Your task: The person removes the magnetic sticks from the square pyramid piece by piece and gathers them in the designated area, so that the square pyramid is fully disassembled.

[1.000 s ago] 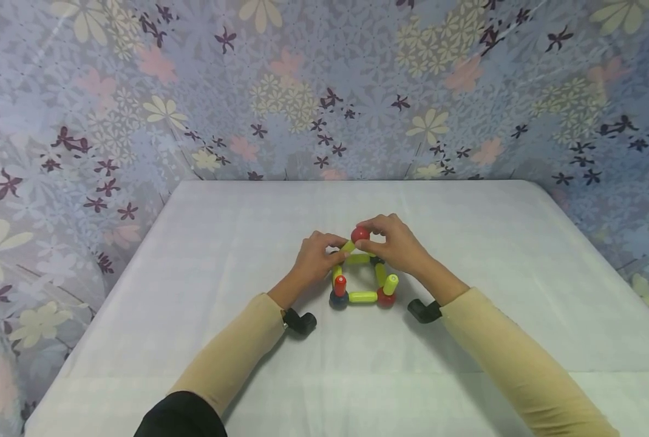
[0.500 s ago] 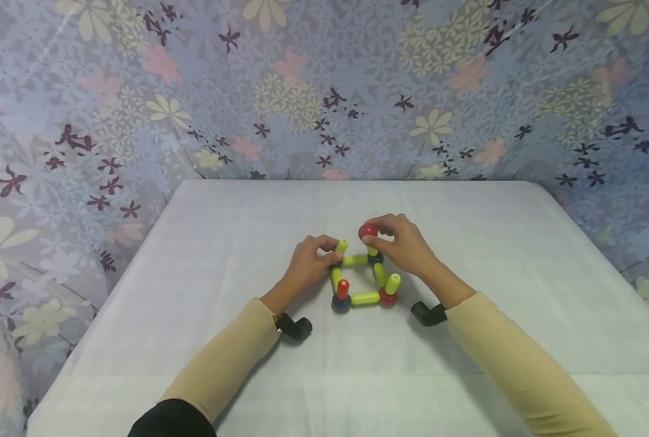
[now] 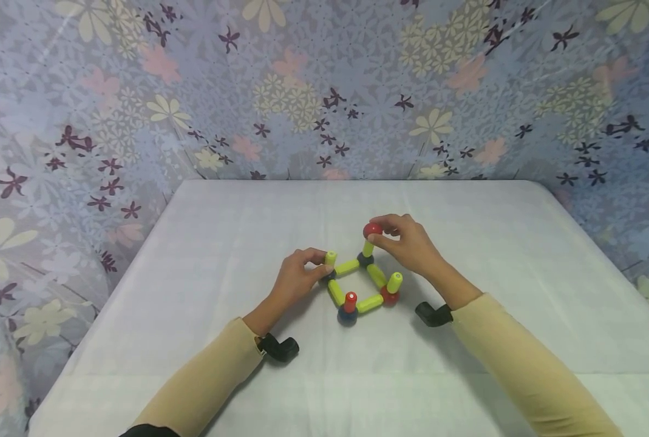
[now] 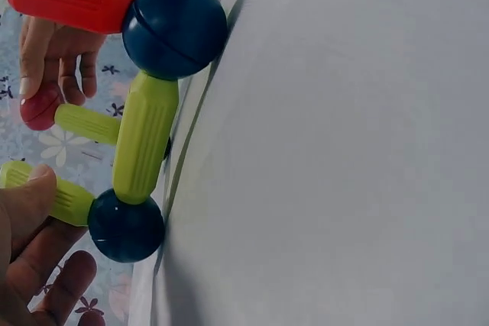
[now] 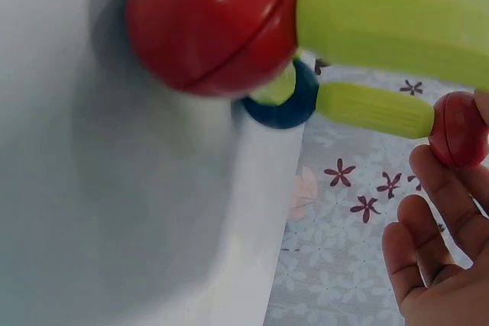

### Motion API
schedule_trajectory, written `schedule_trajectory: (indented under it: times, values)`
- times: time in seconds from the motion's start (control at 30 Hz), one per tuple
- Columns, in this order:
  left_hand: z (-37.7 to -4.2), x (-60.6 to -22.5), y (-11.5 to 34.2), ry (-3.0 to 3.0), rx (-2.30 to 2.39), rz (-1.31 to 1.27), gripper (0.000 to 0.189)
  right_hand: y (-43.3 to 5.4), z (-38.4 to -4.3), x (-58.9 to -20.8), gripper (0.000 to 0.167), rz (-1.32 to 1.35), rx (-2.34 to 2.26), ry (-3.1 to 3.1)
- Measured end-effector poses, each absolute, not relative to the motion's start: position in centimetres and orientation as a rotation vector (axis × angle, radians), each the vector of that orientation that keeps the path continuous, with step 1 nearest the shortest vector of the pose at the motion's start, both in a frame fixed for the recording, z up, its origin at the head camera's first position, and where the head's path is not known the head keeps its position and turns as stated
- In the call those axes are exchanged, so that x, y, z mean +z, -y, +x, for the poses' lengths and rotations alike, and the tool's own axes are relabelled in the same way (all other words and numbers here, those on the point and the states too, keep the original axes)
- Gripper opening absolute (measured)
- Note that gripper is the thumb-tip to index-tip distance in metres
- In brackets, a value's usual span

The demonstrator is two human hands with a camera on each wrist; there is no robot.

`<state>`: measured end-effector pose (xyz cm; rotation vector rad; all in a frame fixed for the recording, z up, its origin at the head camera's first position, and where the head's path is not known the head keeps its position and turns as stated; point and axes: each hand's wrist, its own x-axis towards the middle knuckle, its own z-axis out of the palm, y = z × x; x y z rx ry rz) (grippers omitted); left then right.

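Note:
A square frame of yellow-green rods and balls lies on the white table, with a short rod standing up at each corner. My left hand (image 3: 294, 280) pinches the upright yellow-green rod (image 4: 70, 202) at the left corner, above a dark blue ball (image 4: 127, 227). At the far corner my right hand (image 3: 410, 243) grips a red ball (image 5: 460, 129) that sits on top of the upright yellow-green rod (image 5: 374, 109). The near corner has a dark blue ball (image 3: 348, 314) bearing a red rod (image 4: 70, 1). At the right corner a red ball (image 5: 214, 24) carries another yellow-green rod (image 3: 394, 283).
White cloth covers the table (image 3: 237, 224). Behind and to the left hangs a floral curtain (image 3: 324, 91). Black camera mounts (image 3: 280, 348) are strapped on both wrists, close above the cloth.
My right hand has carried the red ball from the left upright rod to the far corner's rod. The left hand has drawn left and nearer, and the frame has turned with it.

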<state>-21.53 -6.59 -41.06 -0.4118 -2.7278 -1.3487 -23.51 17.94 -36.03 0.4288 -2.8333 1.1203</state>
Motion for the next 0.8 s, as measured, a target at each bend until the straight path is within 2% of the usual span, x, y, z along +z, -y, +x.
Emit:
schedule_trajectory:
  times: [0.33,0.63,0.8]
  values:
    - [-21.6,-40.9,8.2,2.719,-1.327,-0.334,0.027,-20.0,-24.1,-36.9,0.042,0.305,1.292,2.907]
    - [-23.7,-40.7,9.7,2.72,-1.189,-0.312,0.029,-20.9,-23.8,-38.1,0.045,0.311,1.343,2.969]
    - [-24.6,-40.4,10.4,2.755,-1.156,-0.289,0.03,-20.9,-24.0,-38.7,0.039,0.336,1.253,3.024]
